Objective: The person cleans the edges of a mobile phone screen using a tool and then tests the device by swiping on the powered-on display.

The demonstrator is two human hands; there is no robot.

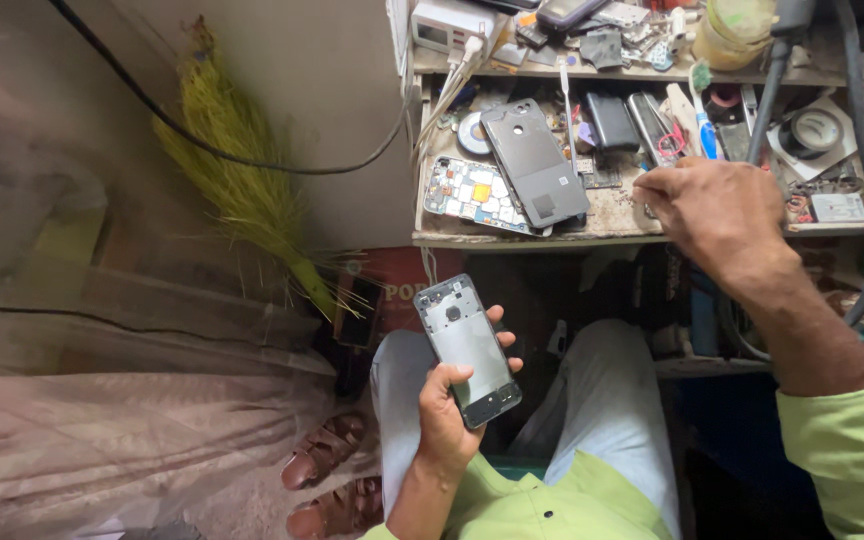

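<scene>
Two hands: left hand (444, 415) grips phone (468, 349); right hand (717, 205) reaches workbench (537, 238).

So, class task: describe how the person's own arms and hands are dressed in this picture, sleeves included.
Both hands are bare, without gloves. The left hand shows no ring or watch, and its forearm is uncovered up to the light green shirt. The right hand also has a bare forearm, with a light green sleeve pushed up near the elbow.

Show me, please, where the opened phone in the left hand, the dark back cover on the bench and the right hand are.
opened phone (469, 350), head view, middle of its exposed back.
dark back cover (534, 160), head view, centre of the panel.
right hand (717, 205), head view, back of the hand.
</scene>
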